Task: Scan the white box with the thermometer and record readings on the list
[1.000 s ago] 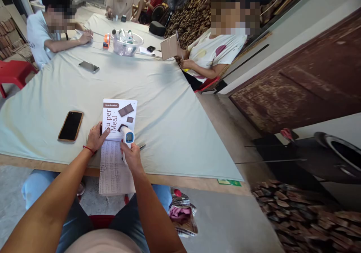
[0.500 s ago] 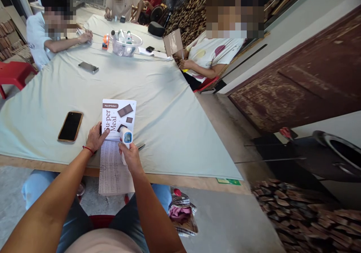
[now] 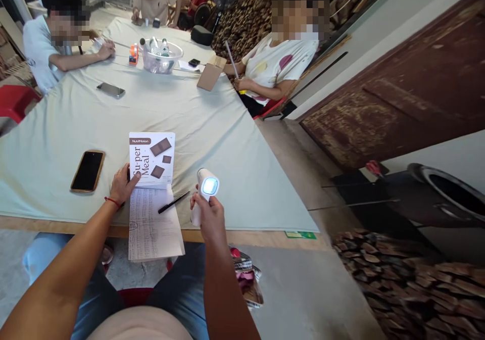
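My left hand (image 3: 123, 184) grips the lower left side of a white box (image 3: 152, 159) printed "NutriMotion Su-per Meal", thumb on its front face. My right hand (image 3: 209, 213) is wrapped round the handle of a white infrared thermometer (image 3: 204, 181), whose small screen glows pale blue. It is held over the cloth, to the right of the box and apart from it. Below the box, handwritten sheets of paper (image 3: 151, 234) hang over the table's front edge. A black pen (image 3: 173, 202) lies across them. Left of my left hand rests a phone (image 3: 88, 171) in a brown-edged case.
A pale cloth covers the table (image 3: 242, 178). Farther back are a grey phone (image 3: 111, 90), an orange object (image 3: 134, 54) and a clear basin (image 3: 161, 63) of bottles. Several people sit around; one at the right holds a fan (image 3: 209, 76). Stacked firewood (image 3: 409, 284) lies lower right.
My right hand has moved right with the thermometer, away from the box, and its screen is now brighter. The pen shows fully. The seated person's fan has swung down toward the table.
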Demonstrator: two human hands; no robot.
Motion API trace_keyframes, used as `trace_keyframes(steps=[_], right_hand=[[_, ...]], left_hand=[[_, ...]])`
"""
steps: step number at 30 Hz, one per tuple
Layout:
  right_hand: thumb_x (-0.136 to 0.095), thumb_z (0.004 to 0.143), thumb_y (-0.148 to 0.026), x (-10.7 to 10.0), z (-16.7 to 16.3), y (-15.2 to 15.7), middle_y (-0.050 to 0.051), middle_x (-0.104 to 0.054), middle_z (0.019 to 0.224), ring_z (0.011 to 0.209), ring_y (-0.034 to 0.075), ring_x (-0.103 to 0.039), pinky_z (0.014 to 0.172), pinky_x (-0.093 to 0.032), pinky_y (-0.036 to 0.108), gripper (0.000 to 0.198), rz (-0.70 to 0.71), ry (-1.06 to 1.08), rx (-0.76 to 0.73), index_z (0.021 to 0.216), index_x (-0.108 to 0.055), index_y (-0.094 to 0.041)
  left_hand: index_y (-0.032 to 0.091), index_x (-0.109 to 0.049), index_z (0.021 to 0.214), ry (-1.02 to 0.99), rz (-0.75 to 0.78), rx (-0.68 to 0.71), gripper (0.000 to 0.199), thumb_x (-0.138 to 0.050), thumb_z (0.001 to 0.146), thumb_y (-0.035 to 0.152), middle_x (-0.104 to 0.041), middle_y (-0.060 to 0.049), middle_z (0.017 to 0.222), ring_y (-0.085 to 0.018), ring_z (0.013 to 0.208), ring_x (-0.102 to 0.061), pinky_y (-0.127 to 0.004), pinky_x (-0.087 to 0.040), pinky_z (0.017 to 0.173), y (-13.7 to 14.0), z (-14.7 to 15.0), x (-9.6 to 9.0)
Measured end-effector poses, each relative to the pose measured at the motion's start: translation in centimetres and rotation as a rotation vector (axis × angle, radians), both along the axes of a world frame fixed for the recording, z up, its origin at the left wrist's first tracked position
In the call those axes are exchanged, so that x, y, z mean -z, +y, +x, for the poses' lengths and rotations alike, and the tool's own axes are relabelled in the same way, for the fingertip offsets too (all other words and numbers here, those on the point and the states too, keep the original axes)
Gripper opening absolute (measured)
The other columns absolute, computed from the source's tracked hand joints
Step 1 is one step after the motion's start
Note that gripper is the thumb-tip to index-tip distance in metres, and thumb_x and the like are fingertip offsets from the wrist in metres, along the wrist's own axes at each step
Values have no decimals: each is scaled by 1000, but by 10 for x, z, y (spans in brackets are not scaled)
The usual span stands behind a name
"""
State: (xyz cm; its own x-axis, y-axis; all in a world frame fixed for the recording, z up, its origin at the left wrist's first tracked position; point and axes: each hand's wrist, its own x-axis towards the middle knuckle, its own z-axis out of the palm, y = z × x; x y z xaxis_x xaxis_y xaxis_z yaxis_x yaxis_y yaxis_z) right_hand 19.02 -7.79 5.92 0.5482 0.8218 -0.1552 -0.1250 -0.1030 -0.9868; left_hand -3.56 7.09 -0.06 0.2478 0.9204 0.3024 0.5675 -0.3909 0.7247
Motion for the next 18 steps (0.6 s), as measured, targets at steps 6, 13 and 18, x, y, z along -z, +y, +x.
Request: trace_keyframes(steps=[6,13,18], right_hand=[[-69,70,-53,2,16,-6,-3,-52,60,58,12,-45,56,-37,26,36,25,-3,64,67,-55,-19],[-61,77,-50,26,59,0,5,-62,88,81,21,-56,70,-44,31,42,-364,-617,61,103,-66,-18],[-57,89,-35,41,83,0,16,-59,113,100,27,-61,82,-44,35,43,-754,-1031,-28,127,-59,-17]], left_hand=[[20,-59,111,-9,1,2,39,-49,91,53,-71,-11,106,-29,96,-65,-46,-50,89,2,-1,-2],[22,-56,120,-17,-55,-3,65,-78,68,54,-70,-10,113,-33,106,-65,-49,-51,90,0,-1,-4],[21,-53,125,-27,-75,-23,78,-84,60,51,-67,-13,121,-36,113,-63,-51,-52,91,-1,-1,-3]])
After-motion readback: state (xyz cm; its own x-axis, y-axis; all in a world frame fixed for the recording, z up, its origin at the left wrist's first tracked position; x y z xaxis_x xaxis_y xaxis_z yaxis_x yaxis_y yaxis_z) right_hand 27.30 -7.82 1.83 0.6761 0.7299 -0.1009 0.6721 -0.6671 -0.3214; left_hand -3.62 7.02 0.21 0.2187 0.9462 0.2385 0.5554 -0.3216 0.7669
